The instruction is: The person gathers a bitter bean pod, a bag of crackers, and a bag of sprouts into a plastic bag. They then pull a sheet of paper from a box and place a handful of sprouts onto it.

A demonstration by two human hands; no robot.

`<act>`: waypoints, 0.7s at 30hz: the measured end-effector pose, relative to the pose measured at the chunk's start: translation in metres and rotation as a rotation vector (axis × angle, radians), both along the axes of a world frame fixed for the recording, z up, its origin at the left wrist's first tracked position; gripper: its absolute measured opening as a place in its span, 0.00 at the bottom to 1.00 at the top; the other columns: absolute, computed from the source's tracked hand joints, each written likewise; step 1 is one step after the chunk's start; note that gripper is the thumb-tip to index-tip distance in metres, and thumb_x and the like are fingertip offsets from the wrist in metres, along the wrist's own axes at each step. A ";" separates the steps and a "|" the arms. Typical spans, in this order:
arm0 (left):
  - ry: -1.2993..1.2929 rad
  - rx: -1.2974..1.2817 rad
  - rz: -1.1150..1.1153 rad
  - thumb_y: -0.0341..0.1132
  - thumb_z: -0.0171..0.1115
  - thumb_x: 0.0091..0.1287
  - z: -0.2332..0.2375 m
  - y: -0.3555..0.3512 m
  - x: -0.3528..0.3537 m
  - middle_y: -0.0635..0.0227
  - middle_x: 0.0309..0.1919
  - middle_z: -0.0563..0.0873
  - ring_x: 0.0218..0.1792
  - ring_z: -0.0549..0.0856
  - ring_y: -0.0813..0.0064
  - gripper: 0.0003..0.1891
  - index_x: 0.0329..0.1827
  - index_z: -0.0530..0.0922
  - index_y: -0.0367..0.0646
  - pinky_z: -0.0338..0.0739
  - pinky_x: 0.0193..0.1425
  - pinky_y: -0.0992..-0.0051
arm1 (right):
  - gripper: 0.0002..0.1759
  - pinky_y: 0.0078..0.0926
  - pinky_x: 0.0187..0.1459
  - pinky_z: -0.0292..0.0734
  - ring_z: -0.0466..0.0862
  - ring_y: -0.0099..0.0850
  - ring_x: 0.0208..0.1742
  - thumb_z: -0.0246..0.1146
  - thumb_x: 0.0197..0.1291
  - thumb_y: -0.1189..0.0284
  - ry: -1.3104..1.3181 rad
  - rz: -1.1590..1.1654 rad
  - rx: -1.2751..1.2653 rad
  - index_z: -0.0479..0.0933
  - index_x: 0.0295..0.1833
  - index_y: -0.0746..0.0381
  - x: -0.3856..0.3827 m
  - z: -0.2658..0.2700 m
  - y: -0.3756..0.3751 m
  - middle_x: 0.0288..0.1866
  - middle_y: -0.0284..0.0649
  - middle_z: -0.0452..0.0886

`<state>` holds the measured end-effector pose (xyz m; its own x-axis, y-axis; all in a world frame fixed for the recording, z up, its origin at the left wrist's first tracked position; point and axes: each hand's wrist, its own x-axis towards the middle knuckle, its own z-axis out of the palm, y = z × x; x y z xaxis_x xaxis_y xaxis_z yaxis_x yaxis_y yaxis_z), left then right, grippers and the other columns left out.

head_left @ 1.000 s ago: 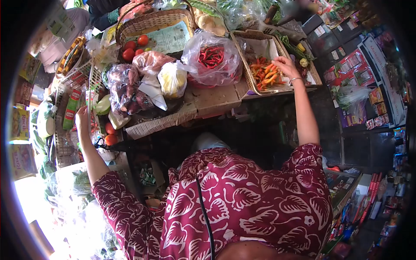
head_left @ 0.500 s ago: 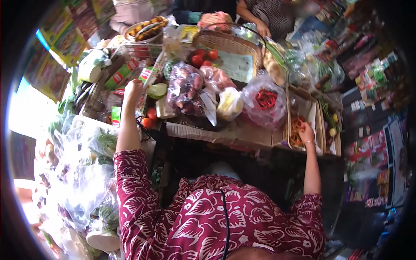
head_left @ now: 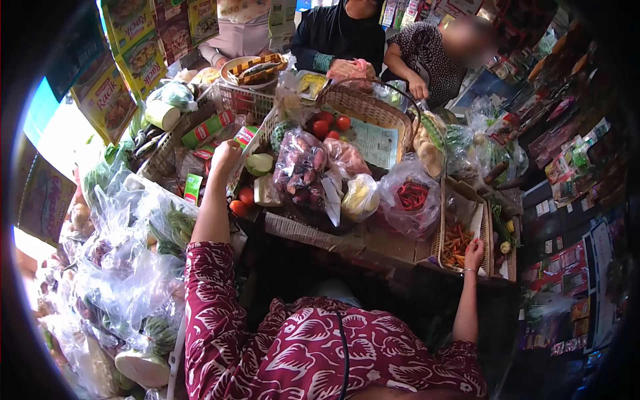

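Note:
My left hand (head_left: 227,153) is closed at the rim of a white plastic basket (head_left: 265,128), its fingertips partly hidden. Green-and-red packets (head_left: 209,129) lie in that basket. At the right, my right hand (head_left: 474,254) is pinched together over the near right side of a narrow wicker basket (head_left: 443,230). Small orange chilies (head_left: 458,244) fill the near end of this basket, beside the fingers. What the fingertips pinch is too small to make out. Left of the wicker basket sits a clear bag of red chilies (head_left: 413,197).
Bags of shallots (head_left: 300,163) and other produce crowd the stall, with tomatoes (head_left: 331,124) behind. A large handled wicker basket (head_left: 373,100) stands at the back. Bagged vegetables (head_left: 127,260) pile up at left. Several people (head_left: 340,33) are across the stall, and seasoning packets (head_left: 137,30) hang at upper left.
The view has tilted up, showing more of the people opposite. My right hand has drawn back from among the orange chilies towards the basket's near right side. My left hand stays at the plastic basket.

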<state>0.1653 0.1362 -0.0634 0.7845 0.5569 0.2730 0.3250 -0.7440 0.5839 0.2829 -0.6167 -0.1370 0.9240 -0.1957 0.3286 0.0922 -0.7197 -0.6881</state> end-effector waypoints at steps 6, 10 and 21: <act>0.021 -0.107 0.016 0.36 0.53 0.56 0.003 -0.007 0.009 0.53 0.35 0.83 0.38 0.82 0.59 0.12 0.39 0.80 0.41 0.74 0.45 0.69 | 0.13 0.28 0.35 0.69 0.74 0.31 0.33 0.44 0.66 0.68 -0.029 -0.116 0.051 0.70 0.46 0.63 -0.017 0.021 0.025 0.36 0.40 0.78; 0.048 -0.116 -0.043 0.37 0.48 0.59 -0.002 -0.004 0.015 0.52 0.38 0.82 0.42 0.81 0.56 0.14 0.41 0.80 0.42 0.73 0.47 0.65 | 0.14 0.26 0.47 0.70 0.77 0.33 0.47 0.45 0.63 0.75 -0.173 0.010 -0.178 0.70 0.52 0.63 -0.014 0.028 0.029 0.47 0.42 0.77; 0.019 -0.092 -0.048 0.38 0.47 0.59 0.002 -0.011 0.015 0.51 0.35 0.81 0.40 0.80 0.54 0.14 0.37 0.79 0.41 0.73 0.44 0.63 | 0.24 0.38 0.55 0.65 0.68 0.49 0.55 0.63 0.39 0.76 0.247 0.179 -0.608 0.70 0.49 0.62 0.000 0.015 0.051 0.53 0.53 0.66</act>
<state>0.1801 0.1250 -0.0614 0.8156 0.5402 0.2074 0.3015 -0.7027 0.6445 0.2833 -0.5655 -0.1224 0.9869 0.1205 0.1070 0.1386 -0.9735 -0.1818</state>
